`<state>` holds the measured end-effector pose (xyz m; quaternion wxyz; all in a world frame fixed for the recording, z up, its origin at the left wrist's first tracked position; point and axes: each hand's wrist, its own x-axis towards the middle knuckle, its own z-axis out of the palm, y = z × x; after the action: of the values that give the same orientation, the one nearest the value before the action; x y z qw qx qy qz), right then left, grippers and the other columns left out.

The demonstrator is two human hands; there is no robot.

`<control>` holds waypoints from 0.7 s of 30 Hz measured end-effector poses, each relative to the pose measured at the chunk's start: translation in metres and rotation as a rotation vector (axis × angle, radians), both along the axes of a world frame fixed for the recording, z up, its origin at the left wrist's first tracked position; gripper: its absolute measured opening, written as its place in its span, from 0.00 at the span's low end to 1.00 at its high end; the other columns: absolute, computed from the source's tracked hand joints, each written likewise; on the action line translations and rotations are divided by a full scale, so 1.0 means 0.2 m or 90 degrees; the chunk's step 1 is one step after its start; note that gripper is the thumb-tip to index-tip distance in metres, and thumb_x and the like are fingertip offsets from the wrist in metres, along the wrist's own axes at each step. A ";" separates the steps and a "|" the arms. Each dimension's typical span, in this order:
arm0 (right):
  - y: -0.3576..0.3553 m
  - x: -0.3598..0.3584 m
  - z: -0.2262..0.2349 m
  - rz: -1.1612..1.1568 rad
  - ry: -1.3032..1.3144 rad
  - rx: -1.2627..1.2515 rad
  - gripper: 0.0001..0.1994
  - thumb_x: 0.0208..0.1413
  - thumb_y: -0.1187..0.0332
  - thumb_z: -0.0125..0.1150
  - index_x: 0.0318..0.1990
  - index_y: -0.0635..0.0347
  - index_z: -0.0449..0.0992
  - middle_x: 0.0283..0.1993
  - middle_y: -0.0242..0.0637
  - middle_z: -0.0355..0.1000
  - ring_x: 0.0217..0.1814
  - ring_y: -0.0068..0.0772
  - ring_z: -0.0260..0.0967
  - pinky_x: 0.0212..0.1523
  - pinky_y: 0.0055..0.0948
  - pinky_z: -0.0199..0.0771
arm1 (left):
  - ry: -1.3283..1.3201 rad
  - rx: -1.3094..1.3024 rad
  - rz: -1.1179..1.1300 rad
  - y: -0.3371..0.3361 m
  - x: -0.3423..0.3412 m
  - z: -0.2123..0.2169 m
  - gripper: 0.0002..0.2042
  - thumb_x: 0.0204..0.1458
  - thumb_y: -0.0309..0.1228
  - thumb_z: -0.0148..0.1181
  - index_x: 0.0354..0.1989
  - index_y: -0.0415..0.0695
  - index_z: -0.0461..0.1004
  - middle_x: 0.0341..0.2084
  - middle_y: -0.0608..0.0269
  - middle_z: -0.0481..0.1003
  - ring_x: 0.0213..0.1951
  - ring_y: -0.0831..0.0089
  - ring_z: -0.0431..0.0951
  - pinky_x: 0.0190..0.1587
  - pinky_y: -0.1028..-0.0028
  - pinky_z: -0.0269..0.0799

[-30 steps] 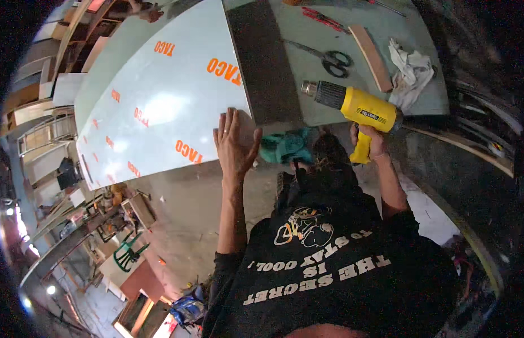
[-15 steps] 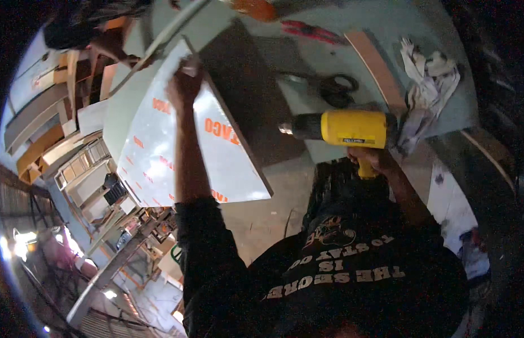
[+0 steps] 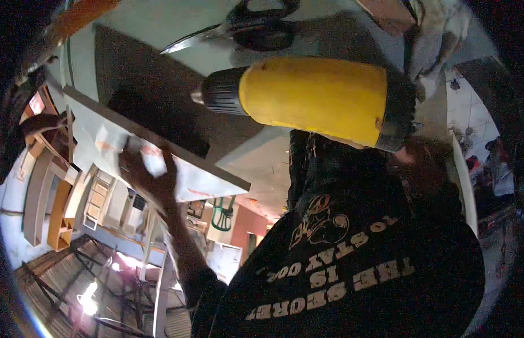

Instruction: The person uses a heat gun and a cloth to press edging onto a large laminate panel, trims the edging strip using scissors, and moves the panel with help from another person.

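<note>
Here, listed from largest to smallest, with places taken from the two grips.

Panel (image 3: pixel 177 169), one: a large, flat, pale sheet with a film-covered face and a dark upper side, seen edge-on and tilted. The left hand (image 3: pixel 146 174) lies spread flat against its pale face, fingers splayed, pressing rather than pinching. Judged stiff but thin and fairly light; the film looks slick, so an open palm may slide. Best taken at an edge, or steadied with a flat hand near the middle as here.

Worktable (image 3: pixel 160 22), one: a pale surface beyond the panel, well past both hands.

Heat gun (image 3: pixel 312 98), one: yellow body, black nozzle collar and black rear cap, nozzle pointing toward the left hand and the panel. Its handle runs down out of sight toward the right hand (image 3: pixel 408 163), which is in deep shadow just under the rear of the body; whether the fingers are wrapped round the handle cannot be told. Judged rigid, moderately heavy, front-weighted; the nozzle may be hot, so hold it by the handle only.

Scissors (image 3: pixel 239 25), one pair: black handles, bright blades, lying on the table above the heat gun, apart from both hands.

Rag (image 3: pixel 436 39), one: a crumpled pale cloth, soft, beyond the gun's rear end.
</note>
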<state>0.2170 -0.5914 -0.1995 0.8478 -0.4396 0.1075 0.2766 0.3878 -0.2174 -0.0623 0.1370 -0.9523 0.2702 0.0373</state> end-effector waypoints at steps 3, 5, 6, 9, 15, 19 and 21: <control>0.05 0.04 -0.04 -0.010 -0.085 -0.037 0.24 0.49 0.57 0.69 0.51 0.58 0.71 0.43 0.37 0.73 0.44 0.31 0.70 0.46 0.33 0.70 | 0.411 0.080 -0.084 -0.21 -0.46 0.10 0.20 0.44 0.46 0.65 0.40 0.44 0.75 0.42 0.55 0.76 0.58 0.61 0.66 0.63 0.49 0.48; 0.09 0.07 -0.03 -0.037 -0.139 -0.074 0.25 0.48 0.57 0.69 0.51 0.58 0.71 0.44 0.37 0.73 0.45 0.32 0.70 0.48 0.34 0.70 | 0.572 0.102 -0.137 -0.23 -0.54 0.09 0.18 0.46 0.46 0.64 0.37 0.44 0.75 0.38 0.55 0.76 0.55 0.61 0.68 0.64 0.48 0.48; 0.11 0.07 -0.05 -0.045 -0.166 -0.087 0.26 0.48 0.57 0.69 0.52 0.58 0.71 0.44 0.38 0.73 0.46 0.33 0.70 0.48 0.34 0.69 | 0.608 0.124 -0.169 -0.24 -0.56 0.09 0.18 0.45 0.45 0.64 0.36 0.44 0.75 0.36 0.55 0.76 0.53 0.60 0.69 0.64 0.49 0.47; 0.12 0.09 -0.05 -0.086 -0.215 -0.171 0.27 0.47 0.56 0.70 0.53 0.58 0.70 0.45 0.38 0.73 0.47 0.34 0.70 0.51 0.35 0.69 | 0.698 0.039 -0.217 -0.25 -0.51 0.05 0.15 0.44 0.42 0.65 0.34 0.45 0.74 0.32 0.57 0.75 0.46 0.58 0.72 0.63 0.50 0.49; 0.13 0.10 -0.01 -0.147 -0.279 -0.264 0.29 0.45 0.55 0.71 0.54 0.57 0.70 0.47 0.39 0.74 0.51 0.36 0.69 0.55 0.37 0.68 | 0.697 0.005 -0.255 -0.26 -0.57 0.02 0.13 0.38 0.34 0.69 0.29 0.45 0.72 0.29 0.60 0.74 0.40 0.58 0.72 0.53 0.58 0.59; 0.13 0.12 0.01 -0.157 -0.303 -0.301 0.31 0.44 0.55 0.71 0.55 0.57 0.69 0.49 0.39 0.74 0.54 0.38 0.69 0.58 0.38 0.67 | 0.681 -0.043 -0.255 -0.22 -0.59 0.00 0.14 0.36 0.32 0.70 0.30 0.46 0.72 0.28 0.61 0.73 0.40 0.59 0.71 0.50 0.59 0.61; 0.13 0.12 0.03 -0.136 -0.313 -0.314 0.31 0.45 0.55 0.71 0.56 0.57 0.69 0.51 0.40 0.72 0.56 0.37 0.68 0.59 0.37 0.66 | 0.696 -0.042 -0.244 -0.21 -0.59 0.01 0.14 0.36 0.33 0.70 0.31 0.46 0.73 0.30 0.61 0.73 0.42 0.58 0.71 0.51 0.58 0.61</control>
<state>0.2405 -0.5649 -0.1929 0.7407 -0.6707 0.0092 0.0380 0.2690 -0.2604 -0.0609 -0.0479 -0.7323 0.4705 0.4900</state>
